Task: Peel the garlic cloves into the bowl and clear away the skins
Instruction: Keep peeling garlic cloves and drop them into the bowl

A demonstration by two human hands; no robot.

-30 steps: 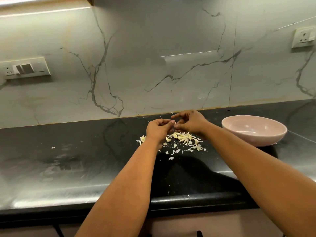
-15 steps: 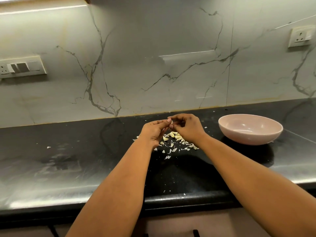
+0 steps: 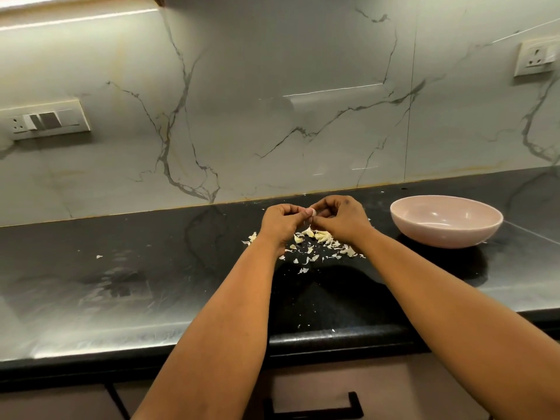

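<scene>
Both hands meet over the dark worktop [image 3: 151, 268], fingers curled in toward each other. The left hand [image 3: 280, 221] and right hand [image 3: 341, 218] pinch a small pale clove [image 3: 312, 212] between their fingertips; it sits right at the point where the two sets of fingers touch, held up off the surface. How much skin is left on it is too small to tell.

Just below the fingers, between the wrists and spreading toward the person, lies a scatter of pale skins [image 3: 318, 237] on the worktop, with a few bits out beyond the left wrist and one stray flake [image 3: 99, 256] well off to the left of the fingers.

The pink bowl [image 3: 445, 221] stands to the right of the right hand's fingers, near but apart from them, upright on the worktop. From this angle nothing shows inside it.

Beyond the fingers rises a veined marble wall [image 3: 272, 101] with a switch plate [image 3: 45, 120] at left and a socket [image 3: 538, 57] at right.
</scene>
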